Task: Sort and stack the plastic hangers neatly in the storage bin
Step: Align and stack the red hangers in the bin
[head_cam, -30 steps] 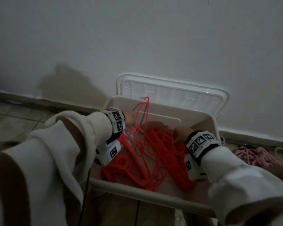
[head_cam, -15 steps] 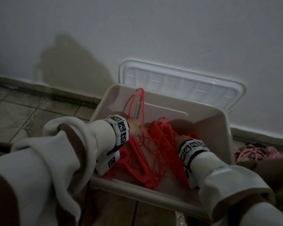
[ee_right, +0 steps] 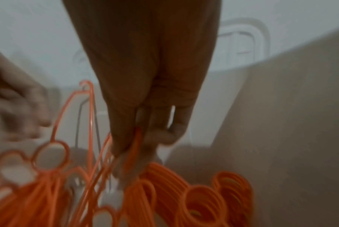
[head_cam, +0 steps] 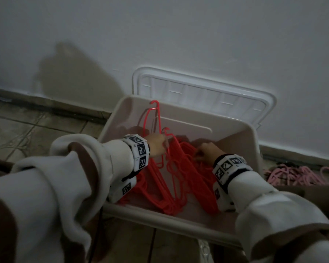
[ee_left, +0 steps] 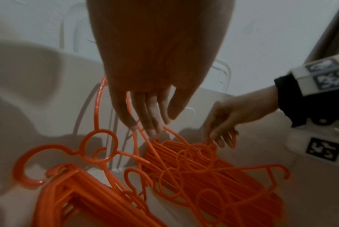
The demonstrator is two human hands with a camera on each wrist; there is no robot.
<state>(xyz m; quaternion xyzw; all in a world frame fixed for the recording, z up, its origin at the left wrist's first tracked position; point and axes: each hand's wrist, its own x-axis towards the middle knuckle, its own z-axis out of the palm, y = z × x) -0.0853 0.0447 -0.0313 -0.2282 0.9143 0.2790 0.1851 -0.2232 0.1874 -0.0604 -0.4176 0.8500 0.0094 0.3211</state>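
Indoors, in dim light, a beige storage bin sits on a tiled floor, its white lid leaning on the wall behind. Red plastic hangers lie piled inside the bin. Both hands reach in: the left hand grasps thin hanger bars on the left, and the right hand pinches hangers on the right. Pink hangers lie on the floor, far right.

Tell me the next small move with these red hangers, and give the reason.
Probably lift the one leaning hanger free with the left hand and lay it on the stack. It stands against the storage bin's back wall while the others lie flat, and the right hand pinches a hanger bar in the tangled red hangers.
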